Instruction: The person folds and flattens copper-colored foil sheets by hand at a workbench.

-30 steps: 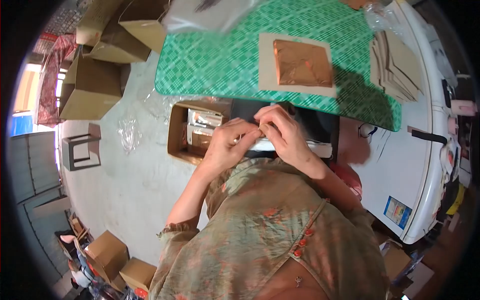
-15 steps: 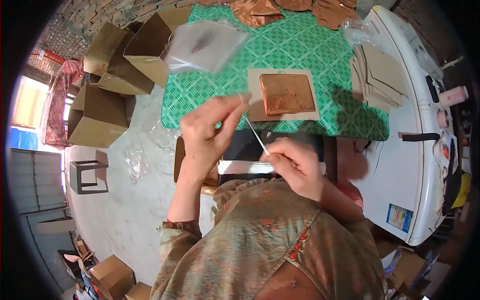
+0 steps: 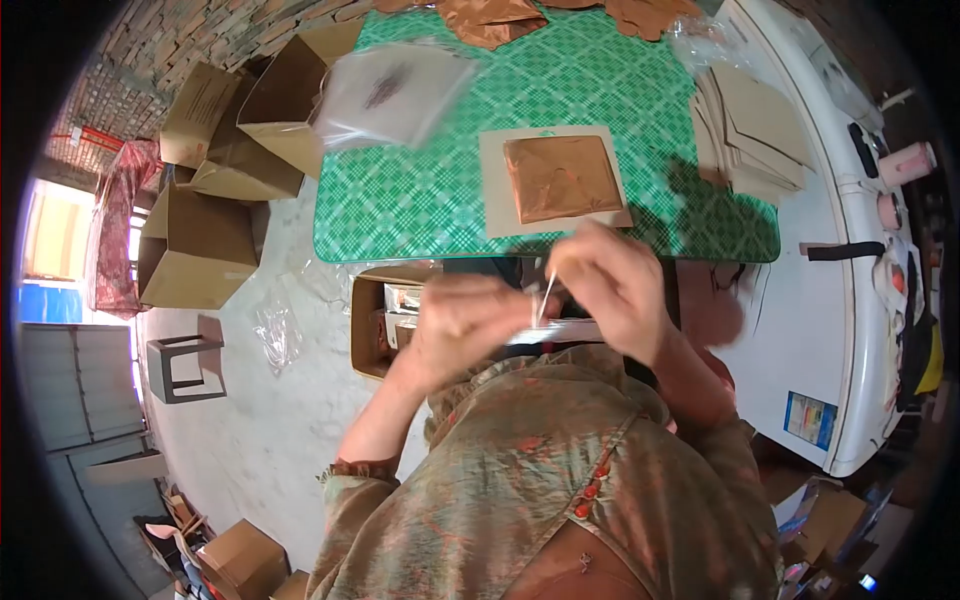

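A thin white string [image 3: 546, 298] runs between my two hands above my lap. My right hand [image 3: 615, 290] is closed, pinching its upper end just in front of the table edge. Lower and to the left, my left hand [image 3: 462, 325] is closed at the string's lower end, its fingers smeared by motion. A white bundle [image 3: 565, 332] lies across my lap below the hands, partly hidden by them. Beyond my hands, a folded copper-coloured foil piece [image 3: 562, 180] lies on a beige card [image 3: 497, 190] on the table.
The table wears a green checked cloth [image 3: 420, 215]. On it are clear plastic sleeves [image 3: 400, 95], beige cards [image 3: 750, 130] and copper-coloured pieces [image 3: 490, 20]. Open cardboard boxes [image 3: 205, 260] stand left; another box [image 3: 368, 325] sits beside my lap. A white appliance [image 3: 770, 330] stands right.
My right hand has risen toward the table edge, while my left hand has dropped toward my lap. The string between them now stands steeper and looks shorter.
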Demonstrator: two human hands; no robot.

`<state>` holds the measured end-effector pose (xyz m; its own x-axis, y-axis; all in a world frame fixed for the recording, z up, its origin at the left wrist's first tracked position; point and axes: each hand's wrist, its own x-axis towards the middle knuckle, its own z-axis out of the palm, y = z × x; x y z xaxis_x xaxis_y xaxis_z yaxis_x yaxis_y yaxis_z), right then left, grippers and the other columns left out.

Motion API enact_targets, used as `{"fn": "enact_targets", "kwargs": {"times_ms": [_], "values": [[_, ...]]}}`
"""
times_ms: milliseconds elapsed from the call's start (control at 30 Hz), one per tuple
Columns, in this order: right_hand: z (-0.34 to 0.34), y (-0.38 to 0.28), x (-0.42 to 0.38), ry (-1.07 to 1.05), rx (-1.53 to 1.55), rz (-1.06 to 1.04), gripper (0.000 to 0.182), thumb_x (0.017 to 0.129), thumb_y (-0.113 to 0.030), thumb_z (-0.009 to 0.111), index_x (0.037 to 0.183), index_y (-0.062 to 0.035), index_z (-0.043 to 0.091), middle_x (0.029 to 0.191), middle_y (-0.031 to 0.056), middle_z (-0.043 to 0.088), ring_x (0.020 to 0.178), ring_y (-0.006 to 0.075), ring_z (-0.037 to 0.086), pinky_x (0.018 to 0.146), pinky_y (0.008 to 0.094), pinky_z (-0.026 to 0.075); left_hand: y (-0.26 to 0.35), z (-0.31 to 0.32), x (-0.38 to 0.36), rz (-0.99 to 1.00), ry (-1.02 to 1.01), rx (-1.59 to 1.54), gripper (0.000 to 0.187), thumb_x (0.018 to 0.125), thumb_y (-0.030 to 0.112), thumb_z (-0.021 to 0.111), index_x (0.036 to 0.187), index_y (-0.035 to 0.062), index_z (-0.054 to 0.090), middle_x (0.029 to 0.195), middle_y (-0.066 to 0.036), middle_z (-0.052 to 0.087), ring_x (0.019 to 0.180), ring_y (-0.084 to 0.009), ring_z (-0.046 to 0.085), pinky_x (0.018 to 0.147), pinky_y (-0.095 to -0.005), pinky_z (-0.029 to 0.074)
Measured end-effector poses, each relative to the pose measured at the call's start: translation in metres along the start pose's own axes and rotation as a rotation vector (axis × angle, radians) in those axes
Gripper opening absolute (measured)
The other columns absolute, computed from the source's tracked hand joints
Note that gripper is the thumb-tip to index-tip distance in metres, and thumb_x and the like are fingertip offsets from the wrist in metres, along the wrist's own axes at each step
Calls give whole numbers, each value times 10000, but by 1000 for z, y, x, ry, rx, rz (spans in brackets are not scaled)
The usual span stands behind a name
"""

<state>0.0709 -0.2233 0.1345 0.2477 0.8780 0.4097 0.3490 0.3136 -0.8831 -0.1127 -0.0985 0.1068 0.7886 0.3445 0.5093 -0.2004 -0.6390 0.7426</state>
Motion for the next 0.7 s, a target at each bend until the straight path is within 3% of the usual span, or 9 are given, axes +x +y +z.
{"fn": "enact_targets", "kwargs": {"times_ms": [67, 100, 133, 167, 333, 400, 500, 600, 700], "values": [[17, 37, -9, -108, 112, 108, 58, 954, -14, 637, 996, 0, 674, 861, 83, 651, 738, 176, 651, 653, 343, 508, 16, -5, 6, 33, -21, -9, 245, 804, 121, 863, 1048, 113, 848, 788, -23, 771, 638, -133, 687, 560, -313, 538], [36, 40, -20, -130, 190, 77, 83, 917, 13, 668, 997, -6, 679, 892, 84, 661, 762, 173, 658, 666, 341, 512, 13, -7, 7, 23, 63, -7, 236, 801, 115, 864, 1037, 112, 847, 786, -21, 768, 634, -140, 681, 559, -314, 531], [48, 36, -24, -149, 94, -150, 82, 919, 5, 702, 999, -10, 690, 908, 85, 671, 776, 178, 662, 673, 344, 515, 9, -10, 8, 15, 150, -4, 228, 799, 110, 866, 1026, 111, 846, 785, -18, 765, 630, -147, 675, 557, -316, 523], [42, 28, -31, -192, 108, -107, 91, 935, -36, 723, 1020, -15, 695, 895, 96, 658, 786, 207, 672, 686, 351, 522, 4, -11, 7, -27, 184, 81, 202, 815, 110, 855, 1017, 107, 842, 785, -17, 758, 635, -160, 671, 557, -322, 516], [3, 22, -7, -54, 56, 68, 48, 997, -64, 683, 995, -16, 679, 883, 88, 658, 751, 204, 657, 676, 344, 510, -9, 5, -13, 9, -93, 82, 238, 785, 94, 868, 1020, 124, 844, 780, -21, 732, 624, -165, 644, 558, -335, 484], [30, 54, -19, -123, 108, 22, 54, 980, -36, 687, 1014, 3, 670, 900, 98, 665, 776, 220, 664, 706, 357, 521, 4, -3, -5, -15, -38, 8, 128, 809, 97, 855, 924, 47, 830, 825, -60, 787, 691, -156, 717, 598, -288, 525], [41, 30, -37, -341, 90, 3, 86, 976, -69, 703, 1033, -8, 684, 911, 108, 671, 817, 227, 682, 727, 359, 528, -2, -14, 2, -99, 171, 174, 137, 811, 44, 828, 948, 47, 839, 829, -64, 797, 662, -121, 689, 589, -272, 505], [6, 12, -14, -167, 209, 81, 61, 1000, -75, 678, 1016, -18, 690, 915, 90, 688, 802, 176, 661, 723, 328, 521, -19, -3, -12, -283, 74, 55, 128, 850, 55, 821, 975, 56, 843, 822, -50, 792, 657, -119, 668, 595, -271, 498], [9, 61, -4, -23, 101, 315, 86, 998, -83, 675, 1028, -6, 696, 856, 96, 708, 766, 130, 649, 704, 316, 523, -14, 4, -6, -167, -48, 11, 146, 857, 73, 829, 1000, 48, 842, 862, -52, 803, 736, -120, 724, 654, -273, 547]]}}
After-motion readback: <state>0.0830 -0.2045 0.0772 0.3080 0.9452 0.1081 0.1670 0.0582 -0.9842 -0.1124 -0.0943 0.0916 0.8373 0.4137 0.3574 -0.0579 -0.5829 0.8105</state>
